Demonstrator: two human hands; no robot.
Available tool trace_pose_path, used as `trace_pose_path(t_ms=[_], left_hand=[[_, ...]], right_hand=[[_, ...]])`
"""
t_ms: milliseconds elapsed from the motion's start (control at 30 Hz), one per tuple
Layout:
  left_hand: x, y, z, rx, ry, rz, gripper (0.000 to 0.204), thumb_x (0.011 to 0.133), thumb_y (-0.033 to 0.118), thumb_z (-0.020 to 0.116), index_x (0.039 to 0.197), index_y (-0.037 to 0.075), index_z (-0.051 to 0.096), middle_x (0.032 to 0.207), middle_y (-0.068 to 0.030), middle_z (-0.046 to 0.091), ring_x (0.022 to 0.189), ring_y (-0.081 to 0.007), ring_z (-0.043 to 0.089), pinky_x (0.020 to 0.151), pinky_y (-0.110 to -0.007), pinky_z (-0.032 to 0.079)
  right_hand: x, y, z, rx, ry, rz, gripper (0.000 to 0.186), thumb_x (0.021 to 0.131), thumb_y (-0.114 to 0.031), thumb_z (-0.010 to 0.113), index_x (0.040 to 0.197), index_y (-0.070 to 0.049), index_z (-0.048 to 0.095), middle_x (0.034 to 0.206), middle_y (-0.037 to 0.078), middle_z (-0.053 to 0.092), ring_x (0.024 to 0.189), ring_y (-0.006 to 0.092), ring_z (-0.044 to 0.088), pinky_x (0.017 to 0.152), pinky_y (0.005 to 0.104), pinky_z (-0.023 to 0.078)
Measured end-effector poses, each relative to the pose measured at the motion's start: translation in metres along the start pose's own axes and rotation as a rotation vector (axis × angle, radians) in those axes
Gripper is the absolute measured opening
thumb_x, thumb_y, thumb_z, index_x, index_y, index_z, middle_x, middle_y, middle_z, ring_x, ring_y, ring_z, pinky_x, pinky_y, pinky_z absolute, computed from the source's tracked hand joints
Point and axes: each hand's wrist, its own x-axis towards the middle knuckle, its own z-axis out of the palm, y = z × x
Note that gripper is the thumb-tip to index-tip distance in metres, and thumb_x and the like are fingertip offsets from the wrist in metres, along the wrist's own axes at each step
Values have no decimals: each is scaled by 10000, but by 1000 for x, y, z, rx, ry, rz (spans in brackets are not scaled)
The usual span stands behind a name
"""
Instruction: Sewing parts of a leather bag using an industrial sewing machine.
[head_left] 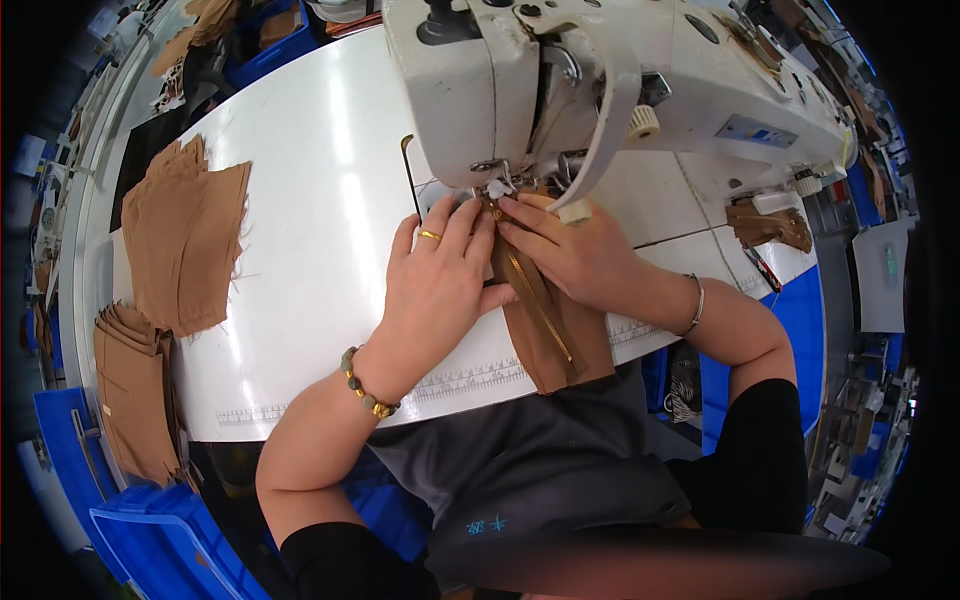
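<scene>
Both of my hands lie on the work under the needle of a white sewing machine (455, 105). A brown fabric piece (588, 350) with a brass-toothed zipper (540, 320) on it runs from the presser foot toward me and hangs over the table's front edge. My left hand (432, 285) rests flat at the left of the zipper, fingers stretched to the foot, thumb reaching to the fabric. From the right, my right hand (575, 255) presses its outstretched fingers on the zipper and fabric; its thumb is hidden. The cloth under the fingertips is mostly covered.
Stacked brown fabric pieces (185, 240) lie on the white table (310, 240) at the left, with another brown stack (135, 395) below them. More zippers (770, 225) sit at the right. A blue bin (170, 545) stands at the lower left; a thin metal rod (410, 175) rises beside the machine.
</scene>
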Motion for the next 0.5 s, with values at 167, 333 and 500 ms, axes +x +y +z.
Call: trace_pose_path(t_ms=[167, 333, 500], left_hand=[[2, 0, 0, -43, 4, -8, 758, 698, 458, 808, 1297, 27, 637, 1324, -103, 597, 1309, -293, 520, 1068, -427, 412], [-2, 4, 2, 4, 46, 77, 712, 693, 367, 828, 1291, 28, 644, 1336, -90, 608, 1275, -277, 552, 1050, -415, 446], [-5, 6, 15, 51, 196, 288, 565, 733, 204, 802, 1263, 62, 671, 1242, -83, 707, 1117, -239, 685, 883, -340, 579]], right_hand=[[2, 1, -1, -15, -5, -6, 360, 841, -179, 630, 1167, -40, 694, 1303, 125, 669, 1086, 255, 650, 1086, 458, 446], [3, -1, -5, 28, -34, 19, 328, 838, -169, 636, 1131, -35, 696, 1275, 128, 669, 1097, 272, 647, 1077, 445, 455], [-17, -18, -25, 19, -74, 57, 325, 812, -131, 686, 1116, -13, 683, 1274, 128, 649, 1127, 285, 644, 1066, 456, 473]])
